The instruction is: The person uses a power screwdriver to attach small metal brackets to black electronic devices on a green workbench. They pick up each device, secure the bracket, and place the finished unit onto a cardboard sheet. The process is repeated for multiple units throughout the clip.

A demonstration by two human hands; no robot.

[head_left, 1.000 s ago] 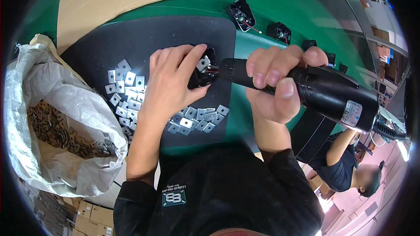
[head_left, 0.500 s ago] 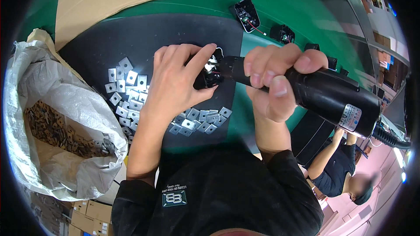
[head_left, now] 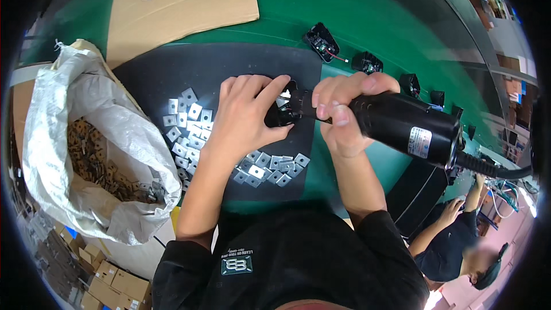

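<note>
My left hand is closed around a small black plastic housing, fingers along its far side and thumb at the near side. Something white and metallic shows inside the housing. In my right hand is a black corded electric screwdriver, held almost level with its tip end against the housing's open side. The exact spot where the tip meets the part is hidden. Square metal plates with centre holes lie scattered on the black mat, left of and below my left hand.
A white woven sack full of small metal pieces stands at the left. Cardboard lies at the back. More black housings line the green table's far right side. A co-worker sits at the right. The screwdriver's cable runs rightward.
The whole view has shifted, bringing more housings on the cardboard into sight. The screwdriver stays at the housing, its body now a little nearer level. The co-worker's arm has moved.
</note>
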